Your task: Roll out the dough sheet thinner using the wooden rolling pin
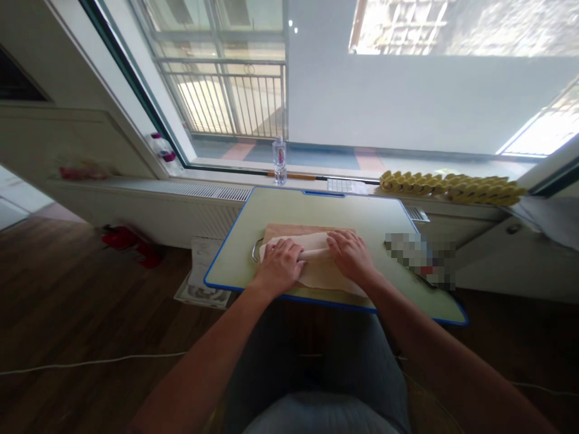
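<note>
A pale, soft-looking sheet [323, 278], like dough or cloth, lies on a wooden board [296, 229]. Across it runs a slim pale roll [315, 255]; whether a pin is inside it I cannot tell. My left hand [283, 264] is closed over the roll's left part, fingers curled forward and thumb toward the middle. On the right part, my right hand [350, 253] lies with its fingers bent over the roll. Both palms hide what is under them. A metal handle [254, 249] shows at the board's left end.
The board rests on a pale, blue-edged table [289, 202], with a blurred-out item [418, 259] at the right. A water bottle [279, 161] and yellow egg cartons [452, 185] line the windowsill. On the floor at left are a fire extinguisher [131, 244] and a box [201, 295].
</note>
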The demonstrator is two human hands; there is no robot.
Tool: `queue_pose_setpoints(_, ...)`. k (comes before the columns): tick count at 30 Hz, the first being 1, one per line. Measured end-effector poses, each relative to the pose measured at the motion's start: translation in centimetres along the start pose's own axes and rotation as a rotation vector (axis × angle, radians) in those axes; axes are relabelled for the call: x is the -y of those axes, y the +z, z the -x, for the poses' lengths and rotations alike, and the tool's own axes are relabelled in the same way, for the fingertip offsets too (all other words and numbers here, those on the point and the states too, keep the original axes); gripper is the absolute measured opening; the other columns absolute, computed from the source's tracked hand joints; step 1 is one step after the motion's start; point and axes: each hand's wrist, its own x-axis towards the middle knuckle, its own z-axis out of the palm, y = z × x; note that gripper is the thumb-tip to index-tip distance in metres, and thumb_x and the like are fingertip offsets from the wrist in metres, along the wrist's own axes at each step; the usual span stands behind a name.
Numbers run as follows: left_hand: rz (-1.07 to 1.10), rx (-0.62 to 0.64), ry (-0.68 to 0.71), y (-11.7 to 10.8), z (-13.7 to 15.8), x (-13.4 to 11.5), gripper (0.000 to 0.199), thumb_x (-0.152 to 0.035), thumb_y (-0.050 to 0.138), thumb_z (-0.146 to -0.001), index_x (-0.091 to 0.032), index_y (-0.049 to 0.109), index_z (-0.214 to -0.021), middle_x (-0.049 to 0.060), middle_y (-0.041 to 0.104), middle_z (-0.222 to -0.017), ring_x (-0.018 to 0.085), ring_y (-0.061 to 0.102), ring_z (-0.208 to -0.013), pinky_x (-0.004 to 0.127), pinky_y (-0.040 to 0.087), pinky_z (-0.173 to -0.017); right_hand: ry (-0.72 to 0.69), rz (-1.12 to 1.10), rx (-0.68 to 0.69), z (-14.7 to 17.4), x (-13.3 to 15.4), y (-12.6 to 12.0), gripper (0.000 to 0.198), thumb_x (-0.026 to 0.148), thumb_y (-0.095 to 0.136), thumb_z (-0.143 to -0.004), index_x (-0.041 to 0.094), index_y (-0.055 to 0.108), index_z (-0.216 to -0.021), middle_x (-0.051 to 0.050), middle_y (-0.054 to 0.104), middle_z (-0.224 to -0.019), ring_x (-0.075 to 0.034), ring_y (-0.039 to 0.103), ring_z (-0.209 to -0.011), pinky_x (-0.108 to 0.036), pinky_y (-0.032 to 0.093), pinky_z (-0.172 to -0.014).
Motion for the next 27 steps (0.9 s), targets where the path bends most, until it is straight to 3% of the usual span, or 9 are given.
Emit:
queue_pose_setpoints(7, -0.027, 0.006, -0.187, -1.7, 2.8, 4.2, 0.021, -0.034, 0.065, -0.098, -0.026, 0.07, -0.116, 0.008, 0.073, -0.126, 0.029, 0.063, -0.121, 0.047, 0.045, -0.105, -0.065, 0.105, 0.115, -3.3, 3.3, 1.4, 0.046, 0.041, 0.03, -0.113, 0.026, 0.065, -0.139, -0.009, 0.067, -0.146, -0.025, 0.055, -0.134, -0.042, 0.036, -0.114)
queue_pose_setpoints(10, -0.036, -0.012, -0.229, -1.2, 2.8, 4.7, 0.034, -0.042, 0.06, -0.101, -0.027, 0.069, -0.129, 0.008, 0.07, -0.138, 0.029, 0.06, -0.129, 0.049, 0.043, -0.112, -0.075, 0.144, 0.141, -4.3, 4.3, 2.3, 0.049, 0.041, 0.027, -0.114, 0.026, 0.058, -0.147, -0.009, 0.06, -0.155, -0.027, 0.047, -0.142, -0.049, 0.036, -0.115)
queue_pose_setpoints(15, -0.111, -0.038, -0.301, 0.0, 0.9, 4.4, 0.056, -0.058, 0.041, -0.107, -0.028, 0.059, -0.15, 0.01, 0.057, -0.159, 0.035, 0.047, -0.148, 0.066, 0.025, -0.125, -0.053, 0.182, 0.156, -5.7, 4.6, 3.1, 0.054, 0.044, 0.023, -0.113, 0.026, 0.053, -0.155, -0.009, 0.052, -0.163, -0.031, 0.039, -0.15, -0.062, 0.029, -0.122)
queue_pose_setpoints(21, -0.136, -0.034, -0.304, 0.2, -1.9, 5.4, 0.062, -0.06, 0.032, -0.108, -0.027, 0.058, -0.152, 0.012, 0.058, -0.159, 0.036, 0.048, -0.146, 0.069, 0.025, -0.124, -0.013, 0.123, 0.144, -8.0, 4.5, 4.1, 0.055, 0.046, 0.027, -0.112, 0.026, 0.051, -0.157, -0.008, 0.056, -0.16, -0.03, 0.045, -0.147, -0.064, 0.026, -0.124)
queue_pose_setpoints(27, -0.142, -0.024, -0.291, 0.8, -3.9, 6.8, 0.057, -0.055, 0.03, -0.108, -0.03, 0.062, -0.149, 0.01, 0.058, -0.158, 0.036, 0.047, -0.146, 0.068, 0.025, -0.124, 0.009, 0.093, 0.165, -10.0, 4.4, 4.7, 0.058, 0.05, 0.027, -0.111, 0.027, 0.055, -0.155, -0.006, 0.057, -0.159, -0.03, 0.047, -0.145, -0.055, 0.032, -0.122)
